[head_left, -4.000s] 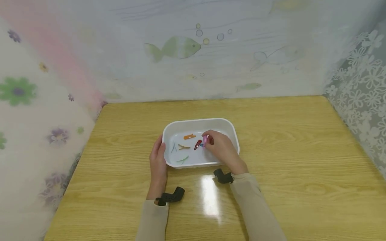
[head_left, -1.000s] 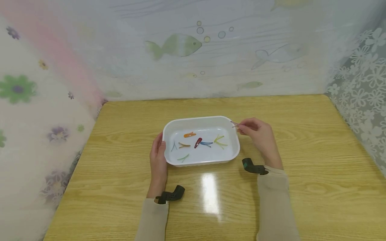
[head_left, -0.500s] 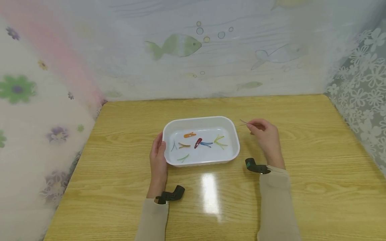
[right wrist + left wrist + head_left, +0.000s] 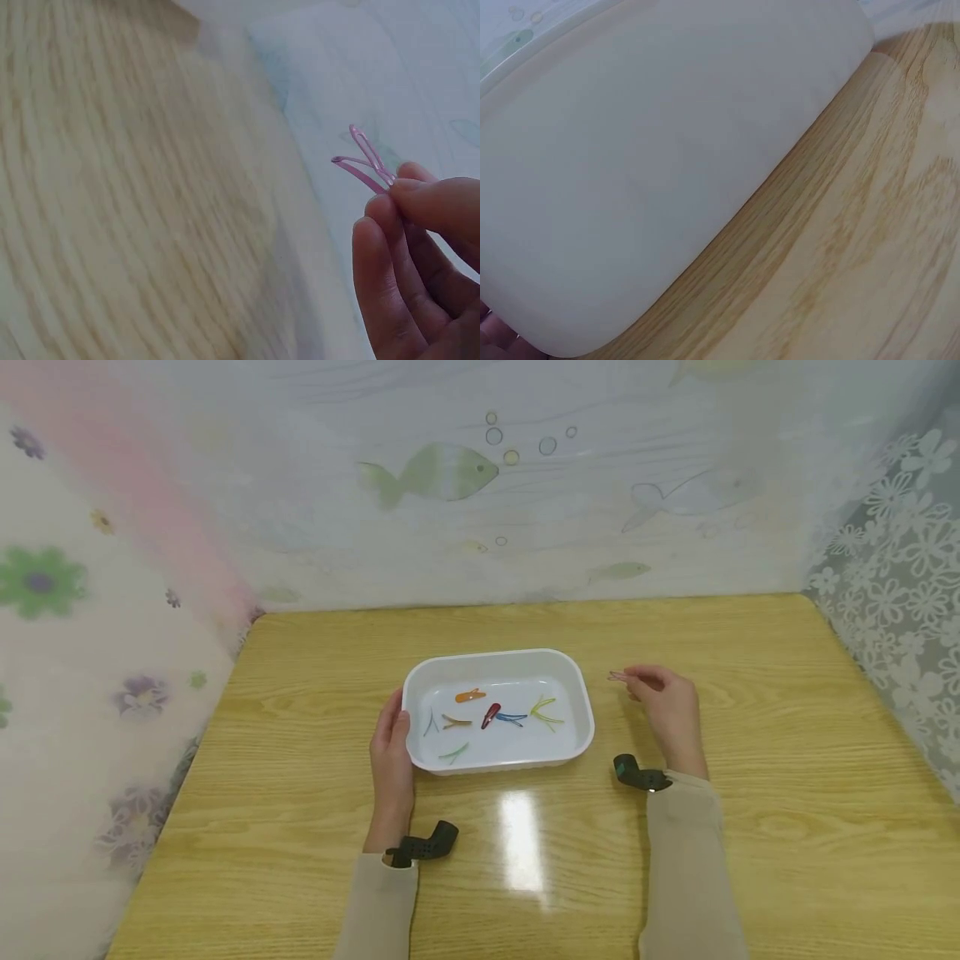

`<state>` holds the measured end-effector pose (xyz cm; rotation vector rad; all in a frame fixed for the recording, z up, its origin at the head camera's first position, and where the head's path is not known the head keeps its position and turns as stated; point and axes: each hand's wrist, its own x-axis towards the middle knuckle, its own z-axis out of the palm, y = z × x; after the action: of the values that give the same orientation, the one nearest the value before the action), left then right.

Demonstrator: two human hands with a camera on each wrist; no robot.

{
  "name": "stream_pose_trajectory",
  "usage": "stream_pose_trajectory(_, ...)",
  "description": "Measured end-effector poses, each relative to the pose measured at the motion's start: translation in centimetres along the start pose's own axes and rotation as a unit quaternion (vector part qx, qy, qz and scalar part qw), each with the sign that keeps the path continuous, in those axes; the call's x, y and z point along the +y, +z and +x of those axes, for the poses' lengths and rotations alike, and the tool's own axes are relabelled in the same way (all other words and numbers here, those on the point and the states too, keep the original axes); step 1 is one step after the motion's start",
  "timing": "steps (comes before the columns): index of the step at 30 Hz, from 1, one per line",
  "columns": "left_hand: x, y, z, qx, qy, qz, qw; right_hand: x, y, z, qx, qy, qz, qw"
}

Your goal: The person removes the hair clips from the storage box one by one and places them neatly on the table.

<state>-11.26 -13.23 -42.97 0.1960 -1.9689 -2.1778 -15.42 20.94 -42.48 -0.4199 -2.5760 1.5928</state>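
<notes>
My right hand (image 4: 666,706) pinches a pink snap hair clip (image 4: 367,161) by one end, between thumb and fingers. The clip's two parts spread apart in a V, above the table to the right of the white plastic tray (image 4: 498,767). At the tray's left end, my left hand (image 4: 392,760) holds the wall, thumb near the rim. In the tray lie an orange clip (image 4: 470,696), a brown clip (image 4: 456,722), a dark red clip (image 4: 491,716), a blue clip (image 4: 512,718), a green clip (image 4: 454,753), a pale blue-grey clip (image 4: 431,722) and yellow clips (image 4: 543,713).
The tray stands in the middle of a wood-grain table (image 4: 780,760). A pale curtain (image 4: 570,518) with painted fish hangs behind the table's far edge. On the right is a lace-patterned curtain (image 4: 900,560). Black camera mounts (image 4: 633,774) sit on both wrists.
My right hand has taken the pink clip out of the tray and over to the right, then slightly back toward me. The left hand stays at the tray.
</notes>
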Motion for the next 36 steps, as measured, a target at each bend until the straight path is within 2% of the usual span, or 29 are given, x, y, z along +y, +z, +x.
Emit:
stream_pose_trajectory(8, -2.2, -0.5, 0.8, 0.013, 0.009, -0.008, 0.9998, 0.3, -0.1, 0.1, -0.005, 0.008, -0.035, 0.999)
stream_pose_trajectory(13, -2.2, -0.6, 0.8, 0.020, 0.006, -0.018, 0.9996, 0.5, -0.2, 0.1, -0.009, 0.006, -0.051, 0.999)
stream_pose_trajectory(24, -2.1, -0.7, 0.8, 0.034, -0.025, -0.059, 0.9974, 1.0, -0.3, 0.1, -0.017, 0.017, -0.079, 0.997)
stream_pose_trajectory(32, -2.1, -0.7, 0.8, 0.035, -0.025, -0.078, 0.9960, 1.1, -0.2, 0.3, -0.018, 0.014, -0.098, 0.995)
stream_pose_trajectory(36, -2.1, -0.8, 0.9, 0.033, -0.030, -0.070, 0.9965, 1.1, -0.2, 0.2, -0.016, 0.015, -0.113, 0.993)
